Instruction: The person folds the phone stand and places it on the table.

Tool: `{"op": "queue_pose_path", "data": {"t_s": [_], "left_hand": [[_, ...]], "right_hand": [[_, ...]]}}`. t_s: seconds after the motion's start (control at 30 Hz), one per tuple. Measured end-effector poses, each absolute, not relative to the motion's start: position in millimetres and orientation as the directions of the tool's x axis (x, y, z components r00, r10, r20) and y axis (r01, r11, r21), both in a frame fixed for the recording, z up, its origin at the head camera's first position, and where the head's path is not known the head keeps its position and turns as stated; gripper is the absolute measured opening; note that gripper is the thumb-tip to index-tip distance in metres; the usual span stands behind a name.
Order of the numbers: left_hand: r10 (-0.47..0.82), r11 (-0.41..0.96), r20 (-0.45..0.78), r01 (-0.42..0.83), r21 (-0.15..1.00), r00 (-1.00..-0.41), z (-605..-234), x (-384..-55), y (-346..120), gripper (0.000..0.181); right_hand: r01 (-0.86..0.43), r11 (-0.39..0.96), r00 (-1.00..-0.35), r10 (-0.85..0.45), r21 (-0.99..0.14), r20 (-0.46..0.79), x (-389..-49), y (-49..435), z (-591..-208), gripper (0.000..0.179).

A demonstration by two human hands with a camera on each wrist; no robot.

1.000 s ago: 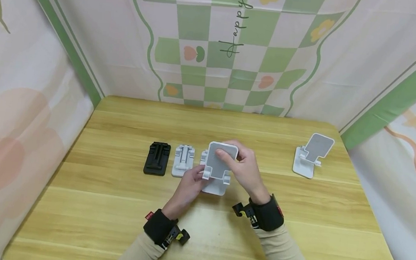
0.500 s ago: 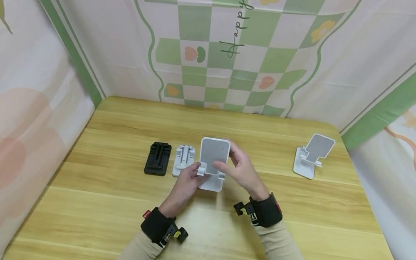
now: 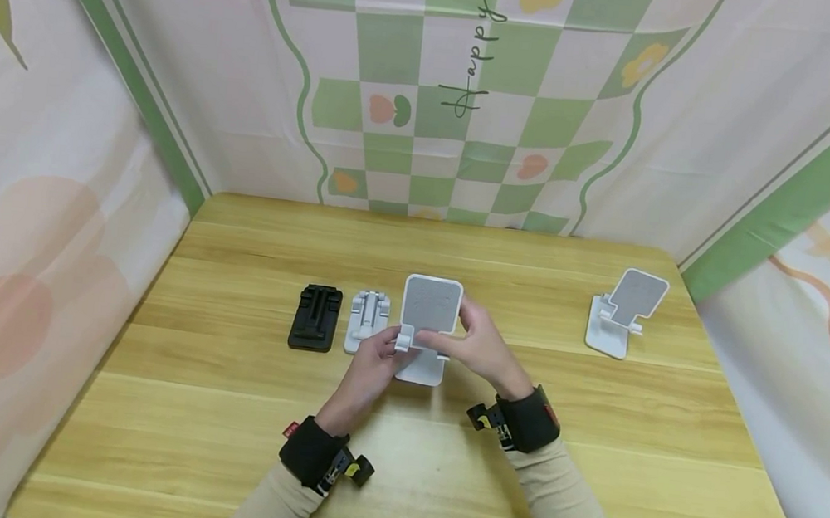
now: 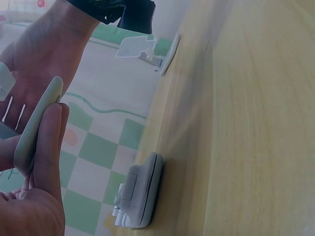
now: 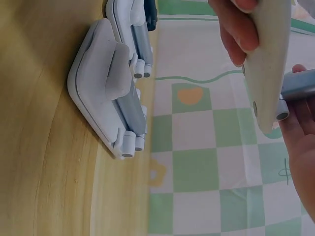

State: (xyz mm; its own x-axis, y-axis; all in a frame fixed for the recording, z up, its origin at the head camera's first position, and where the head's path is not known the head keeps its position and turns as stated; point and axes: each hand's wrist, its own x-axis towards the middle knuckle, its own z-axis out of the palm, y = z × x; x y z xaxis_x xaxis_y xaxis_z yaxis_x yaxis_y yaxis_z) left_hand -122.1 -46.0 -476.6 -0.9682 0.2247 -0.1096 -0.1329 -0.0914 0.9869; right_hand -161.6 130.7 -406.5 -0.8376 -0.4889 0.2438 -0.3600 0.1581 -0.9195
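A white phone stand with a grey pad (image 3: 431,304) is held unfolded above the table. Its white base (image 3: 421,370) is gripped by my left hand (image 3: 372,370), thumb on one face and fingers on the other in the left wrist view. My right hand (image 3: 483,351) holds the upper plate, with the thumb across the pad's lower edge and the other fingers behind it. In the right wrist view the base (image 5: 269,59) appears edge-on, and the grey support arm (image 5: 299,84) runs to the right hand (image 5: 300,132).
Left of the held stand, a folded white stand (image 3: 367,321) and a folded black stand (image 3: 315,318) lie on the wooden table (image 3: 217,440). Another folded white stand (image 5: 101,73) lies behind the held one. An unfolded white stand (image 3: 628,309) stands at the right. Patterned cloth surrounds the table.
The held stand has shifted slightly left with both hands. My right thumb has slid down the pad, and the plate's tilt has changed, so it looks shorter now.
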Motion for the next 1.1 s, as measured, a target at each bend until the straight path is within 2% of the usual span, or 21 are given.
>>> {"op": "queue_pose_path", "data": {"t_s": [0.83, 1.1], "left_hand": [[0.239, -0.077, -0.135, -0.158, 0.984, -0.962, -477.5, -123.3, -44.9, 0.052], [0.256, -0.12, -0.139, -0.174, 0.977, -0.957, -477.4, -121.7, -45.7, 0.052]], "right_hand": [[-0.382, 0.184, -0.851, -0.453, -0.906, 0.267, -156.8, 130.5, -401.2, 0.053], [-0.401, 0.204, -0.852, -0.44, -0.893, 0.282, -155.7, 130.2, -401.2, 0.048]]}}
